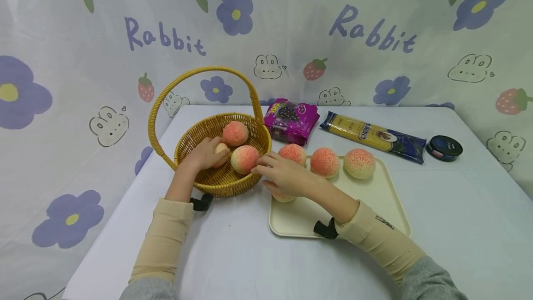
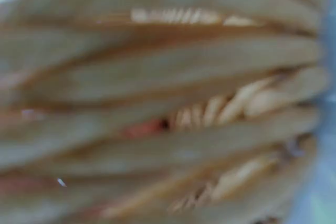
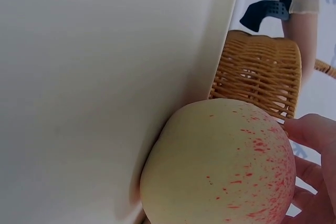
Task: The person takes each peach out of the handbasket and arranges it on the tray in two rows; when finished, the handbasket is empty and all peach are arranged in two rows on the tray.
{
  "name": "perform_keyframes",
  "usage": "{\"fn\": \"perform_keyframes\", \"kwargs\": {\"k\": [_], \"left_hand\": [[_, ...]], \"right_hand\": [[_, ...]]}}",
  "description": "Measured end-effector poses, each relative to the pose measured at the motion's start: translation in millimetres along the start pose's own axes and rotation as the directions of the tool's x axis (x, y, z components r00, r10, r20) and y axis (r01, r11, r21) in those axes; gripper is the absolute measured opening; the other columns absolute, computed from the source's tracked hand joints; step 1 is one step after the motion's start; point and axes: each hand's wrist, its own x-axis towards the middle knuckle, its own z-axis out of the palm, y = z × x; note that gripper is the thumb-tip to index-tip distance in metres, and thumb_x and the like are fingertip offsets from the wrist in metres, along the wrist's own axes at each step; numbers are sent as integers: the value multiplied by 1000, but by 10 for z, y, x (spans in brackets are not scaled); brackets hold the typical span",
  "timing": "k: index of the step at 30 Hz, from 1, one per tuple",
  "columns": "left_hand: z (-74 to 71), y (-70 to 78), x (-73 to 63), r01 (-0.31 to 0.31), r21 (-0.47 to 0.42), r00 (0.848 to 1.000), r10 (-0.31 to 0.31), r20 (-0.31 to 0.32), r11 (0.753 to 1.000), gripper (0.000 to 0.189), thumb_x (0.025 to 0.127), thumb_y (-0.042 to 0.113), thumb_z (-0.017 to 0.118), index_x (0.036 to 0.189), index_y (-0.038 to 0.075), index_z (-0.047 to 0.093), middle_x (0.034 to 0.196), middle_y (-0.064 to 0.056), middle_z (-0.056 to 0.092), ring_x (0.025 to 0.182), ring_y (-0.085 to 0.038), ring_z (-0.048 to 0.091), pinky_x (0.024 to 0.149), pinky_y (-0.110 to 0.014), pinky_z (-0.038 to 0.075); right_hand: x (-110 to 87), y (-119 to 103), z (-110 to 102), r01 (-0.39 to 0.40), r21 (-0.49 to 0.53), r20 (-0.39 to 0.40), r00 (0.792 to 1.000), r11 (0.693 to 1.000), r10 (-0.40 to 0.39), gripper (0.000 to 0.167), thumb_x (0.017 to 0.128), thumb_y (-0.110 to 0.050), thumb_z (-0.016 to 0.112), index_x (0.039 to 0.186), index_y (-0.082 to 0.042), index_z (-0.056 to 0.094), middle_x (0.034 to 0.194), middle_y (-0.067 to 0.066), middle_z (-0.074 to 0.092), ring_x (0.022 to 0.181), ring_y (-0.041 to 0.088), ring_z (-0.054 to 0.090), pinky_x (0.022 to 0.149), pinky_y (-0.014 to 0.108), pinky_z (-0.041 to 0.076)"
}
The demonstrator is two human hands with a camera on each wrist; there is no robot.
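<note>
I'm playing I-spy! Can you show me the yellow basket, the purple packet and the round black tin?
Yellow basket [image 1: 226, 190], head view: on its front wall.
Purple packet [image 1: 291, 120], head view: middle of its printed face.
Round black tin [image 1: 445, 145], head view: on its top.

1. L hand [image 1: 206, 154]: reaching fwd, back up; L fingers [image 1: 214, 142] bent in a grip, thumb side facing R fingers.
2. L wrist [image 1: 189, 165] behind L fingers; L forearm [image 1: 181, 186] trails back, slightly L of them.
3. R hand [image 1: 285, 175]: R fingers [image 1: 266, 163] loosely bent, pointing L; tips near L fingertips, apart from them.
4. R thumb [image 3: 312, 129] spread from R fingers, nearer the body.
5. R forearm [image 1: 333, 198] slants back-R from R fingers.
</note>
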Motion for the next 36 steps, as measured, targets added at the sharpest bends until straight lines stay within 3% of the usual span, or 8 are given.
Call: {"fn": "perform_keyframes", "kwargs": {"k": [8,18,23,27,31,36], "left_hand": [[24,24,-82,-25,7,1000,25,-5,1000,53,94,41,43,134,7,39,117,-27,45,107,-37,45,83,-51,40],[49,72,-224,-148,-29,989,149,21,989,42,95,40,43,116,6,52,99,-12,61,91,-29,55,77,-43,43],[59,99,-297,-151,-41,988,152,29,988,41,95,44,42,116,10,53,94,-7,62,86,-25,57,74,-41,44],[75,158,-339,-146,-86,985,153,80,986,44,95,46,41,118,11,53,91,-5,62,78,-20,59,71,-39,46],[110,235,-374,-181,-82,978,188,91,980,42,95,46,40,118,12,53,93,-4,61,81,-20,59,73,-39,45],[179,342,-380,-208,-70,975,213,68,976,47,95,48,39,125,14,49,107,-6,60,98,-25,56,82,-44,43]], "right_hand": [[-1,-11,8,-3,-4,0,1000,1000,3,32,86,-14,61,118,-13,56,116,3,53,110,18,45,92,28,41],[3,-12,14,13,-11,-21,1000,1000,-13,32,85,-12,61,117,-12,56,116,4,53,110,18,44,92,27,40],[-2,-12,7,17,-18,-35,999,1000,-18,32,84,-12,61,116,-12,56,116,4,53,110,19,45,92,28,40],[-2,-16,1,8,-15,-27,1000,1000,-8,32,84,-12,61,116,-13,56,117,4,52,110,20,45,92,29,40],[2,-18,-1,-2,-17,-16,1000,1000,1,32,85,-12,61,116,-13,56,118,4,52,111,19,44,93,29,40],[1,-18,0,-2,-25,-19,1000,1000,1,32,84,-11,61,115,-14,56,117,3,52,111,19,44,93,29,40]]}}
